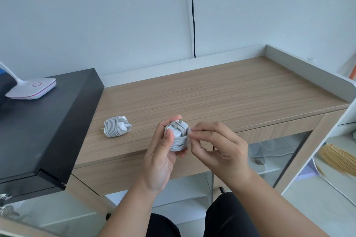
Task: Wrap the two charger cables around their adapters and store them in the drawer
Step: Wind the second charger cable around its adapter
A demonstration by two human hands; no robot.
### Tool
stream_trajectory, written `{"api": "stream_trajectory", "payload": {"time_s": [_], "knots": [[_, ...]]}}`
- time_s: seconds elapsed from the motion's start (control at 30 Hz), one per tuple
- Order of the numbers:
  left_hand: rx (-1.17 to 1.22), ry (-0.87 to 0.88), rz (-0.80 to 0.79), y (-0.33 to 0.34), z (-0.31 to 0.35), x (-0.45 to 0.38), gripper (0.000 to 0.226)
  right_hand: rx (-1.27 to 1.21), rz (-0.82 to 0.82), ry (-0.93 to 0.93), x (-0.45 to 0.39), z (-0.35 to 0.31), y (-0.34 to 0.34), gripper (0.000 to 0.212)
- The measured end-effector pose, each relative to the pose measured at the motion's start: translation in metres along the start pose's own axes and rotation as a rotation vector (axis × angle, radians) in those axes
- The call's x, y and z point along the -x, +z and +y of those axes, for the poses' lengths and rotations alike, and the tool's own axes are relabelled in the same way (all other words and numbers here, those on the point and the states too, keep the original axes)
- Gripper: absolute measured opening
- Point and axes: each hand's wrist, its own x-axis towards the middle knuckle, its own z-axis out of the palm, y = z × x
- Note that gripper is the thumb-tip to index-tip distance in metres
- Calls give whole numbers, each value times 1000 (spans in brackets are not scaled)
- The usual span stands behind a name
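Where the black cabinet (48, 121) meets the wooden table (221, 90) at my far left, a white lamp base (31, 88) with a pink ring sits on the dark top. Just right of that cabinet's edge, the first wrapped charger (116, 126) lies on the wood, its grey cable coiled around the white adapter, the plug end resting across its right side. It is well apart from my hands.

My left hand (163, 154) holds the second adapter (177, 133) upright above the table's front edge, thumb pressed on its near face and fingers curled behind, prongs pointing up. The cable (178, 143) is wound in tight loops around its body. Touching its right side, my right hand (217, 146) pinches the cable's loose end between thumb and forefinger, the other fingers curled loosely beneath.

Behind, a black cord (192, 15) hangs down the wall. At the far right a straw broom (335, 155) lies by the white shelf (346, 106).
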Motion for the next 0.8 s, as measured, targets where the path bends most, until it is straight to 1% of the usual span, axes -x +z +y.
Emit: {"api": "stream_trajectory", "payload": {"time_s": [0.1,0.2,0.27,0.37,0.43,0.5,0.57,0.63,0.8], "knots": [[0,2,-6,-1,1,0,55,-63,7,78,0,-3,0,7],[-17,23,-9,0,5,0,55,-255,-34,259,-1,-5,0,7],[-33,34,-6,-1,5,0,54,-360,-68,363,-3,-5,-1,11],[-35,32,-4,-3,5,-1,53,-439,-162,491,-9,-2,-4,10],[-16,31,7,-3,5,-1,54,-408,-234,471,-15,2,-6,10],[25,5,29,-1,3,-2,58,-333,-295,392,-22,7,-6,9],[84,-54,51,0,3,-3,66,-281,-333,340,-28,10,-7,7],[131,-121,56,0,2,-5,73,-260,-372,327,-32,13,-7,6],[184,-199,86,-2,4,-8,57,-282,-432,387,-40,17,-3,4]]}}
